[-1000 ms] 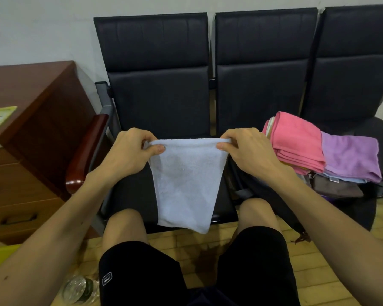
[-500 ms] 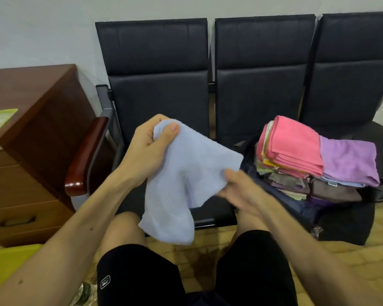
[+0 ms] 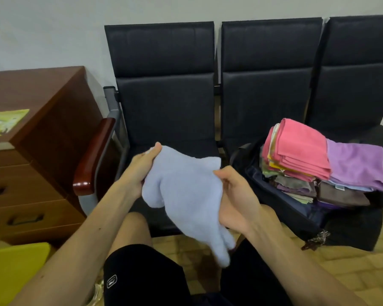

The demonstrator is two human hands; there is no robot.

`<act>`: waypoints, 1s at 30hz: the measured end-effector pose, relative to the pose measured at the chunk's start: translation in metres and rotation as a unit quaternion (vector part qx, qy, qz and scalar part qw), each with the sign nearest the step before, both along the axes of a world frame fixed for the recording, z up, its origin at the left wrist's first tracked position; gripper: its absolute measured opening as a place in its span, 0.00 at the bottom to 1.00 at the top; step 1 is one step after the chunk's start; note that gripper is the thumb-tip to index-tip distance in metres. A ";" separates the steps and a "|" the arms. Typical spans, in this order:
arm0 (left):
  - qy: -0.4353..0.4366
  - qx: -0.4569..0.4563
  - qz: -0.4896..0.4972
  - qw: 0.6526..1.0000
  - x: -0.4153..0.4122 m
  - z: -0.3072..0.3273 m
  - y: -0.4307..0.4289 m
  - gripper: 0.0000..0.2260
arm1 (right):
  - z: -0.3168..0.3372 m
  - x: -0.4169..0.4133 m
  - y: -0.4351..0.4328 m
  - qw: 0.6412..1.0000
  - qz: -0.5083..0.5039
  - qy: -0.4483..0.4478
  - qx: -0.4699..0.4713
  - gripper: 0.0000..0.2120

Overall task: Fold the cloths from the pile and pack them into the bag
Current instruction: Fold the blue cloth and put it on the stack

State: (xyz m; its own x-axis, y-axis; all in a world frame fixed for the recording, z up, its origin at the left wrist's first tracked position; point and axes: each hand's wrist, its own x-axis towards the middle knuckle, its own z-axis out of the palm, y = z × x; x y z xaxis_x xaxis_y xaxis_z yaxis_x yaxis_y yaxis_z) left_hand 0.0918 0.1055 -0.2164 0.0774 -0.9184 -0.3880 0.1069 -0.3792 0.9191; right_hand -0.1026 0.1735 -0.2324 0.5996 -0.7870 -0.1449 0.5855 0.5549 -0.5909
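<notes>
1. Head view is giving me both hands up front, working one pale blue cloth in the air over the knees, in front of the left-most seat.
2. Left hand is pinching the cloth's top left edge, thumb on top. I'm guessing it's acting as the anchor so the fabric hangs freely.
3. Right hand is gripping the cloth's right side from underneath, fingers curled into the fabric. Looks to me like it's bringing that side across for a fold.
4. The cloth is drooping in a loose tail toward the shorts, so I'd say the fold isn't done yet.
5. The bag is sitting open on the next seat, just right of the right hand, probably parked there for a short reach.
6. Count: one cloth in hand, two stacks in the bag (pink topping one, purple topping the other), too many layers to count. Three seats in the row.
</notes>
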 end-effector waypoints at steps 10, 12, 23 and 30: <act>0.440 0.027 -0.212 0.872 -0.016 -0.040 0.046 0.49 | 0.028 -0.029 -0.009 0.979 -0.202 0.018 -0.010 0.17; 0.432 0.018 -0.255 0.865 -0.014 -0.042 0.050 0.47 | 0.030 -0.033 -0.010 0.976 -0.217 0.027 0.001 0.15; 0.113 -0.030 -0.171 0.978 -0.006 -0.020 0.050 0.13 | -0.002 -0.021 0.001 0.914 -0.256 0.310 0.058 0.18; -0.060 -0.031 -0.108 0.992 -0.003 -0.016 0.032 0.14 | 0.013 -0.039 0.000 0.840 -0.203 0.489 -0.115 0.21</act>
